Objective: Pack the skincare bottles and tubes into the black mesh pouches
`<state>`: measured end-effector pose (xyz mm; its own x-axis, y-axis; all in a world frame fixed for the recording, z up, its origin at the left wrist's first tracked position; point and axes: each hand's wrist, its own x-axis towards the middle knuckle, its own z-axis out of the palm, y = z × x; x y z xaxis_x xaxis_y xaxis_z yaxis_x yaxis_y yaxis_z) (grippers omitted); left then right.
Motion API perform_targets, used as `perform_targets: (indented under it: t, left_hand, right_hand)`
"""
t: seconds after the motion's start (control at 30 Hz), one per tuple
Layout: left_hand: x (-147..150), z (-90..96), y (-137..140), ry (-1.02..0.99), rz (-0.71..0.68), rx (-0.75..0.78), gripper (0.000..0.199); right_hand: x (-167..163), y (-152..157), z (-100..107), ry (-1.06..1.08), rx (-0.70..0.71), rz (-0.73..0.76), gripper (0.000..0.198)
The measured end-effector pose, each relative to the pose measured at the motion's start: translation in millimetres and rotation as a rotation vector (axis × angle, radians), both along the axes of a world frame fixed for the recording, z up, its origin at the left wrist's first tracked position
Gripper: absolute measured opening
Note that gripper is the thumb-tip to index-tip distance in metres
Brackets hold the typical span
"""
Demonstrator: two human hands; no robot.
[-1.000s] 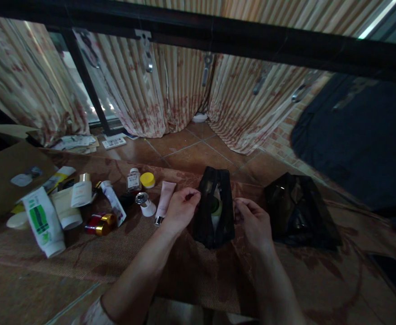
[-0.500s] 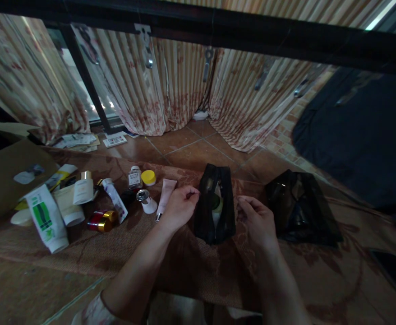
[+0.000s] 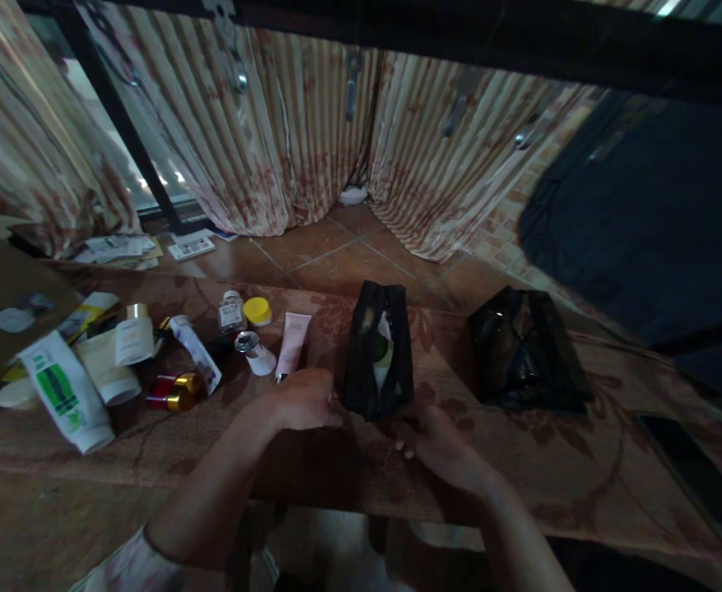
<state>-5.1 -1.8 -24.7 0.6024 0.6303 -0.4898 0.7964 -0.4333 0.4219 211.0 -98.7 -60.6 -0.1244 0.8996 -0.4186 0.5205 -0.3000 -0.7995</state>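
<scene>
A black mesh pouch [image 3: 359, 353] stands upright on the cloth in front of me, its top parted in a long slot. Inside shows a bottle or tube with a dark green cap [image 3: 381, 349]. My left hand [image 3: 305, 399] is beside the pouch's near left corner, fingers curled together; whatever they may pinch is hidden. By the near right corner is my right hand [image 3: 428, 440], in shadow, its fingers loosely bent and apart with nothing visible in them. A pink tube [image 3: 293, 341] lies just beyond my left hand.
Left lie a white-green tube [image 3: 68, 395], a red-gold jar [image 3: 173, 392], a silver-topped white bottle [image 3: 256, 355], a yellow-lidded jar [image 3: 257, 311] and other cosmetics beside a cardboard box [image 3: 16, 288]. Right are another black pouch [image 3: 525, 353] and a phone [image 3: 694, 473].
Both hands have moved from the pouch's sides toward its near end, closer to me. The view has shifted slightly; the pouch still stands on the cloth.
</scene>
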Motion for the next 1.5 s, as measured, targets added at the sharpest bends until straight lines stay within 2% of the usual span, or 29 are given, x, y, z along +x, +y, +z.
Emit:
perform_targets:
  t: [0.13, 0.27, 0.4, 0.53, 0.63, 0.77, 0.9, 1.07, 1.33, 1.5]
  left_hand:
    - [8, -3.4, -8, -0.013, -0.087, 0.065, 0.029]
    - [12, -7.5, -10, -0.028, -0.070, 0.137, 0.033]
    - [12, -10.3, -11, -0.042, -0.070, 0.143, 0.035]
    - [12, -12.0, -12, -0.088, -0.035, 0.111, 0.038]
    - [13, -11.5, -15, -0.092, 0.011, 0.108, 0.034]
    - [14, -9.9, -17, -0.044, -0.006, 0.106, 0.031]
    - [14, -8.4, -16, -0.022, -0.068, 0.122, 0.033]
    - [17, -7.8, -16, -0.010, -0.111, 0.162, 0.037]
    - [20, -2.7, -18, 0.037, -0.111, 0.139, 0.044]
    - [22, -0.7, -21, 0.041, -0.084, 0.136, 0.036]
  right_hand:
    - [-20, -9, 2, 0.127, -0.097, 0.018, 0.019]
    - [-32, -12, -3, 0.231, -0.201, -0.140, 0.020]
    - [-38, -14, -12, 0.406, -0.152, -0.353, 0.026]
    - [-41, -16, -14, 0.542, -0.112, -0.431, 0.028]
    - [-43, -16, -10, 0.510, -0.114, -0.453, 0.026]
    - [-43, -17, -9, 0.425, -0.123, -0.455, 0.022]
    - [-47, -18, -12, 0.677, -0.139, -0.589, 0.026]
    - [-62, -22, -13, 0.896, -0.051, -0.793, 0.028]
    - [-68, -24, -14, 0.838, -0.052, -0.730, 0.036]
    - [-68, -27, -14, 0.767, -0.022, -0.682, 0.035]
